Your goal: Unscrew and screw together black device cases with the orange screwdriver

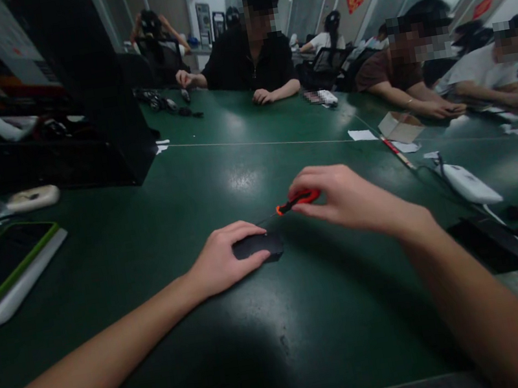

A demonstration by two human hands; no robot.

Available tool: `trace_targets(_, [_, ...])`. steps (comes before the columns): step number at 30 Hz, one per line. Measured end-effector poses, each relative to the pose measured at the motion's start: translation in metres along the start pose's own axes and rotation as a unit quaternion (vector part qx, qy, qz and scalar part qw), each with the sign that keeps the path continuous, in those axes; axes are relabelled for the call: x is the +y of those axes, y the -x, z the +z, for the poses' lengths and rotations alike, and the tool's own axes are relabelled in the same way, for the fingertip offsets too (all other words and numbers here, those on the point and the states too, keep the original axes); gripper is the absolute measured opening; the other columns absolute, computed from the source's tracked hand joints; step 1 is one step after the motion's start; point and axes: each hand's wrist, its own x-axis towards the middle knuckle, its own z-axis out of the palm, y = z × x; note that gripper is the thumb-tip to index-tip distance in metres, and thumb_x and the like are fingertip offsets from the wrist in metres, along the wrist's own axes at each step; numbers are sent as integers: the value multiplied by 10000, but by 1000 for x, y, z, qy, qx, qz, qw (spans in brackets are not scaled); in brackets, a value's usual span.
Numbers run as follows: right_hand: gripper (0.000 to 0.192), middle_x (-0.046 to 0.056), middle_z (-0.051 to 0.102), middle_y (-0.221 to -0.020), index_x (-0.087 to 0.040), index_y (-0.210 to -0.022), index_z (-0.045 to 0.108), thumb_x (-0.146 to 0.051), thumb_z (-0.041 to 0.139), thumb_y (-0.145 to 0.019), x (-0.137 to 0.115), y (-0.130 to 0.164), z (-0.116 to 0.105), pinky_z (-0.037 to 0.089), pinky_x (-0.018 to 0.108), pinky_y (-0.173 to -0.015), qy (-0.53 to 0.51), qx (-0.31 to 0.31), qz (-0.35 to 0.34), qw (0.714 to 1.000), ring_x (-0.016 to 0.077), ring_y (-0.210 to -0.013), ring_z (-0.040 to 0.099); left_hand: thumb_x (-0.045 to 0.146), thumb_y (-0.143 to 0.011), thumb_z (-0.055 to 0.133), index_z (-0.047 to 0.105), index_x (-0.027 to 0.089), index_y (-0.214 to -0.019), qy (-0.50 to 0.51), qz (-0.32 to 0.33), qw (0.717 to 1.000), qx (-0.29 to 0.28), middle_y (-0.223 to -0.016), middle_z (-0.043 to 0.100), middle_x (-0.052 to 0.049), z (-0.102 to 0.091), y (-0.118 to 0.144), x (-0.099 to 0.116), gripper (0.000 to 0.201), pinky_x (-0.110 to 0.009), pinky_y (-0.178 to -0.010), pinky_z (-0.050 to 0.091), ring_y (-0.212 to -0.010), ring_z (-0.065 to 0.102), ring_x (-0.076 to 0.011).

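A dark, flat, box-shaped device (258,246) lies on the green tabletop (181,200); its exact kind cannot be made out. My left hand (224,256) grips it from the left, thumb along the near side and fingers over the far side. In my right hand (331,199) is a screwdriver (300,199) with a red and black handle, pinched between thumb and fingers. Its thin shaft slants down to the left, toward the device's far edge by my left fingertips. Whether the tip touches the device is too small to tell.
At left lie a green-framed phone (8,260) and a pale mouse-shaped object (33,198) near a black post (84,84). To the right are a white power strip (468,182), an open cardboard box (400,127) and paper scraps (362,135). Several people sit beyond; cables (166,102) lie at the far side.
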Motion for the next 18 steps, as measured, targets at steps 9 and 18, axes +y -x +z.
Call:
trace_targets(9, [161,23,723,-860,-191,-961,677,-338,618,-936,-40,-3,-51,440,285,-697,8,129,-34,991,162,-747,653,310,-877,737,712,194,-1161,0,-10,1000,-1,-1170,735,-60,12,-9,2,308,-385,-993,518,-1079,690,-231])
trace_targets(18, [104,24,701,-886,-168,-969,633,-256,581,-951,-30,-14,-23,434,273,-737,-24,97,-64,993,146,-776,640,304,-904,713,688,185,-1224,-8,-1,1000,-15,-1220,718,-73,9,-3,-1,343,-364,-1002,514,-1118,676,-230])
